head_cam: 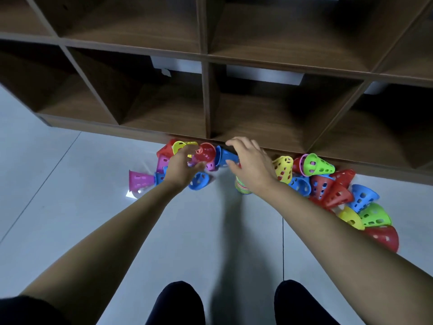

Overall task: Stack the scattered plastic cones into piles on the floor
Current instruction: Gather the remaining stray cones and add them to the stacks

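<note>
Judging from the floor (pixel 93 184), you are early in the job: one short pile (pixel 242 187) stands beneath your right hand (pixel 251 166), which is spread wide and holds nothing. Your left hand (pixel 181 168) grips a red cone (pixel 207 153) by its narrow end, just left of that pile. Loose cones (pixel 337 195) lie scattered outside both hands, most on the right.

Pile (pixel 241 189) mostly behind right hand (pixel 251 164) (red cone (pixel 207 153) blurred).

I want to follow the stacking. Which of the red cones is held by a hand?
The red cone gripped by the left hand, beside the blue cone; the other red cones lie untouched on the floor.
</note>
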